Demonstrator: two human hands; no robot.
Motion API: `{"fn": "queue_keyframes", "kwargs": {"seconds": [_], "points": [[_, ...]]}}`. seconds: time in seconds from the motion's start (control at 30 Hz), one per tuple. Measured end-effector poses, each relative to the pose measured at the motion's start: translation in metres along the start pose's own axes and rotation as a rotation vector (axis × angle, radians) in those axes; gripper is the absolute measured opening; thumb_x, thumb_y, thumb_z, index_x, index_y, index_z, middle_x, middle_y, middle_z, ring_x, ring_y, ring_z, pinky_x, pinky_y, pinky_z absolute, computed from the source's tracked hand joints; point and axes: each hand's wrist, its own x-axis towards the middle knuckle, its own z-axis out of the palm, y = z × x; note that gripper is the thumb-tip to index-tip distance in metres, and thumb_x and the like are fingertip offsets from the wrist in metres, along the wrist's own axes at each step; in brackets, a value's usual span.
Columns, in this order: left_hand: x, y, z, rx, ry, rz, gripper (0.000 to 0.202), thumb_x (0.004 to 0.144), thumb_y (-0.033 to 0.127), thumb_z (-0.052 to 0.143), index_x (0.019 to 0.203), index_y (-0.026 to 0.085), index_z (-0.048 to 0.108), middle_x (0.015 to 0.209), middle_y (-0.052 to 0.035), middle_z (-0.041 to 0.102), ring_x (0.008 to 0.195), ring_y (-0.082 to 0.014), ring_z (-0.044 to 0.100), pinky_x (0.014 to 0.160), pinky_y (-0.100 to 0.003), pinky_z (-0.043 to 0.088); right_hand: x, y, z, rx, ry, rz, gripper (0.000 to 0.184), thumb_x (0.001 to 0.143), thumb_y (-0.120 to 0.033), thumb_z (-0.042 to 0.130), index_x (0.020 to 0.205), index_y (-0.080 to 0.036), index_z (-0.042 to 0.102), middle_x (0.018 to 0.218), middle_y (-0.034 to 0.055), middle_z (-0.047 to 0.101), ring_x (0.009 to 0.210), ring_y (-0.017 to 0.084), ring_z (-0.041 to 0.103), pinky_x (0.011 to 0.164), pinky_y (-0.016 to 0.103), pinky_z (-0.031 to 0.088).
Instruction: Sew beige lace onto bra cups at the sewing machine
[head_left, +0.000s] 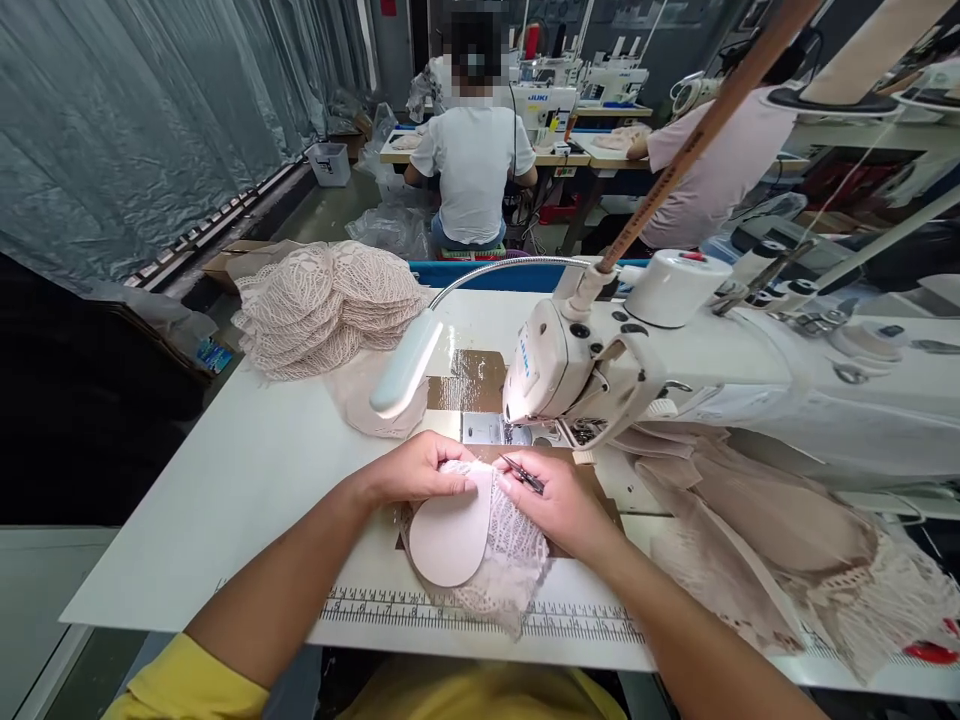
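On the desk (187,540), lace pieces (322,310) were stacked at left; beside them a lamp (405,368) was suspended. A pale pad (450,540), laid over lace fabric (519,535), was pinched by the left hand (412,470). Dark snips (527,476) were gripped in the right hand (559,505), close by. The space beyond was blocked by a sewing machine (551,360); farther right, beige fabric (780,510) was heaped.

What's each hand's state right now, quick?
Left hand: closed, holding the pale rounded pad by its upper edge, thumb on top.
Right hand: closed, holding a small dark tool, fingers at the lace.
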Motion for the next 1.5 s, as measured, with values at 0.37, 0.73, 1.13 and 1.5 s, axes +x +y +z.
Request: {"fn": "queue_keyframes", "kwargs": {"seconds": [0.37, 0.73, 1.13, 1.5], "points": [[0.001, -0.001, 0.004, -0.025, 0.091, -0.004, 0.029, 0.076, 0.038, 0.072, 0.091, 0.014, 0.072, 0.084, -0.0047, 0.069, 0.074, -0.0146, 0.06, 0.066, -0.022, 0.046, -0.005, 0.025, -0.019, 0.095, -0.043, -0.026, 0.044, 0.093, -0.048, 0.045, 0.125, -0.023, 0.06, 0.108, 0.0067, 0.069, 0.102, 0.023, 0.061, 0.095, 0.041, 0.044], [0.005, 0.0, 0.01, -0.059, 0.09, 0.028, 0.031, 0.076, 0.037, 0.074, 0.094, 0.013, 0.075, 0.093, -0.0092, 0.073, 0.084, -0.0199, 0.064, 0.078, -0.029, 0.048, -0.004, 0.018, -0.012, 0.191, -0.134, -0.004, 0.029, 0.087, -0.041, 0.055, 0.108, -0.022, 0.063, 0.101, 0.0044, 0.066, 0.093, 0.02, 0.061, 0.083, 0.034, 0.048], [0.007, 0.002, 0.013, 0.029, 0.009, 0.047, 0.031, 0.076, 0.036, 0.072, 0.095, 0.011, 0.076, 0.08, -0.0058, 0.07, 0.072, -0.0154, 0.058, 0.067, -0.025, 0.044, -0.001, 0.011, -0.004, 0.217, -0.097, -0.06, 0.024, 0.087, -0.039, 0.055, 0.097, -0.02, 0.066, 0.091, 0.0037, 0.067, 0.086, 0.018, 0.062, 0.078, 0.032, 0.048], [0.006, 0.001, 0.011, 0.042, 0.056, -0.016, 0.034, 0.078, 0.043, 0.069, 0.089, 0.011, 0.073, 0.075, -0.0043, 0.067, 0.064, -0.0135, 0.056, 0.059, -0.022, 0.043, 0.0, 0.023, -0.007, 0.131, -0.055, 0.029, 0.028, 0.083, -0.047, 0.057, 0.096, -0.022, 0.058, 0.074, -0.0023, 0.059, 0.069, 0.016, 0.055, 0.064, 0.028, 0.043]]}}
